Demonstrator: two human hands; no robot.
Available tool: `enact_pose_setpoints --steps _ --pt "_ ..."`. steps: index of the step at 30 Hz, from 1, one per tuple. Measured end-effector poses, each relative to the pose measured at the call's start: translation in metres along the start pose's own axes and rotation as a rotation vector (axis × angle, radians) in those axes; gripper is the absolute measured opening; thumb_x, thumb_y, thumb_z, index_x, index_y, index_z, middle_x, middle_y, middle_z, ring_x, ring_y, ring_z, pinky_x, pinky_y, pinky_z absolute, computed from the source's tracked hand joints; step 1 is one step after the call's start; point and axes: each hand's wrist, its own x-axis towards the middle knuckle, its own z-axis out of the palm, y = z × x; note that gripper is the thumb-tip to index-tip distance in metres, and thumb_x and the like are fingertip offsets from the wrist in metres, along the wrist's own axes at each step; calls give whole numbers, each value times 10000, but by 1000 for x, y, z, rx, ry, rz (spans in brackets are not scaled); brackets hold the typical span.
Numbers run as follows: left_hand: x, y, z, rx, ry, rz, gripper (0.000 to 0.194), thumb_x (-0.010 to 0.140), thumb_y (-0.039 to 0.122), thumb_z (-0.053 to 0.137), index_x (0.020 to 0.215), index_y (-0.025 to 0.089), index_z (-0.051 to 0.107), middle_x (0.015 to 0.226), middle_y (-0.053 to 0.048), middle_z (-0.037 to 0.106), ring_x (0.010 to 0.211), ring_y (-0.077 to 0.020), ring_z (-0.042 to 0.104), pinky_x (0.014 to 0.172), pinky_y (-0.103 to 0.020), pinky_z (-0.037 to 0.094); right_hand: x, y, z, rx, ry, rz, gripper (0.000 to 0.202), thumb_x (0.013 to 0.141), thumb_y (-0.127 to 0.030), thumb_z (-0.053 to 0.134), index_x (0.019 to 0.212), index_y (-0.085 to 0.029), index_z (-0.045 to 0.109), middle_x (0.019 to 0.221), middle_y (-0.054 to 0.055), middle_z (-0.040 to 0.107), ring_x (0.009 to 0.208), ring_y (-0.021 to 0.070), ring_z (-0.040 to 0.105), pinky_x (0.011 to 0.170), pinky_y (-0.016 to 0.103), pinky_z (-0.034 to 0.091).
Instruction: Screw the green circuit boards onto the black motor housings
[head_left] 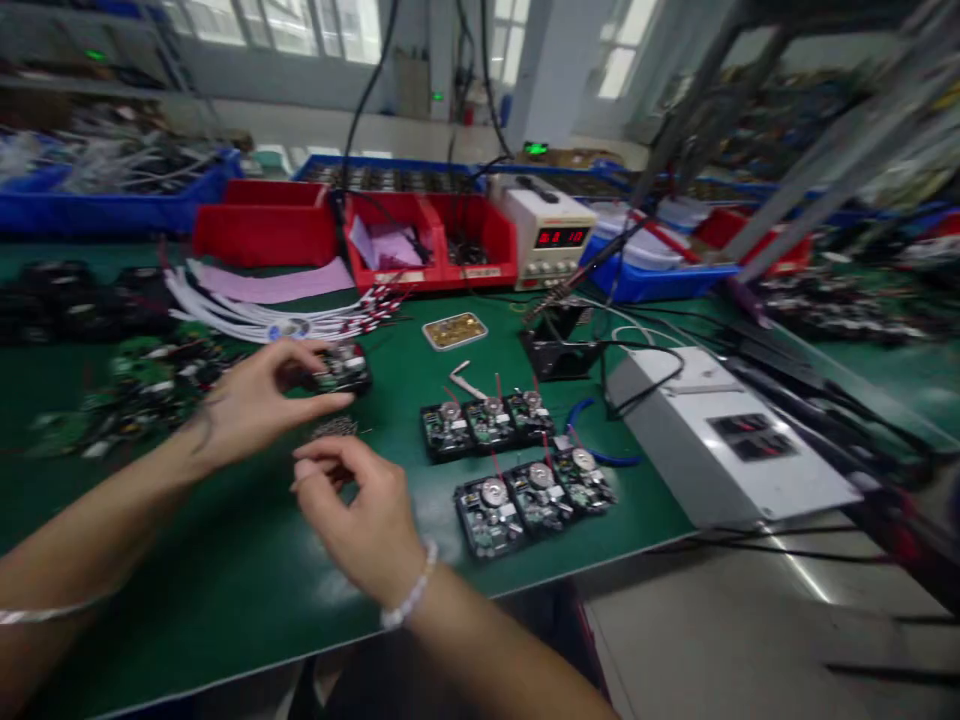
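My left hand grips a small black housing with a circuit board in it, thumb on the near side and fingers on the far side. Just below it lies a small pile of screws or similar metal parts, too blurred to name surely. My right hand is beside this pile, its fingers curled and pressed together; whatever they hold, if anything, is hidden. To the right, two rows of black housings with circuit boards lie on the green tabletop, each with a round silver part and a red wire.
Loose circuit boards and white cables are at left. Red bins and a power supply line the back. A soldering stand, blue-handled pliers, a gold-coloured tray and a grey box are toward the right.
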Motion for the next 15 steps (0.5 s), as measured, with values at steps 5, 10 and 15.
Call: enact_pose_setpoints --steps 5,10,15 --pt "42 -14 26 12 -170 -100 362 655 358 779 835 163 533 1192 -62 603 1103 -234 537 993 -426 413 -1 3 -3 -76 -81 -116 173 868 -254 525 850 -163 671 716 34 672 644 138 614 649 233 468" --pt "75 -7 69 40 -287 -87 382 625 350 802 819 166 530 990 -43 598 866 -191 559 800 -338 459 -2 3 -4 -115 -76 -132 180 883 -253 518 841 -170 672 681 27 664 631 142 601 638 237 450" --pt "86 13 82 18 -369 -76 387 644 321 814 878 155 554 960 -36 580 846 -172 577 768 -297 475 -1 4 -5 -151 -96 -128 174 896 -258 516 860 -179 666 692 22 663 637 146 601 629 247 444"
